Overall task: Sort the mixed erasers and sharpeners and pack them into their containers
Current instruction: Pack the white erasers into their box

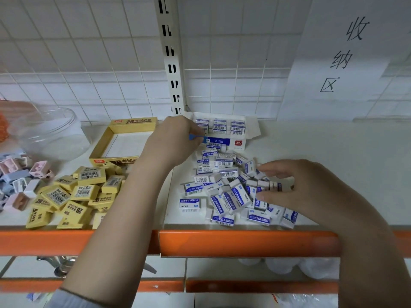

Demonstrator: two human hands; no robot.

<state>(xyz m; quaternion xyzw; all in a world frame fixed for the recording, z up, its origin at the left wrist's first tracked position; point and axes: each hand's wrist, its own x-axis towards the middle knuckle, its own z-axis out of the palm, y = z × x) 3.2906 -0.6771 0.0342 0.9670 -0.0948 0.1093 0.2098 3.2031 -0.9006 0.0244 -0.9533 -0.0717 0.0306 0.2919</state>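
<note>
A pile of white-and-blue erasers (224, 192) lies on the shelf in front of an open white-and-blue eraser box (224, 142), whose back row holds several erasers standing on edge. My left hand (175, 138) reaches to the box's left end with its fingers curled over the blue side flap. My right hand (295, 187) rests on the right side of the pile and pinches a white eraser (273, 186) between thumb and fingers. Left of the pile lie yellow 2B erasers (77, 194) and an empty yellow box (101, 144).
Pastel sharpeners (17, 181) are heaped at the far left below a clear plastic jar (51, 132). The orange shelf edge (233, 242) runs along the front. A slotted upright post (171, 63) and a paper sign (340, 56) stand at the wire-grid back wall.
</note>
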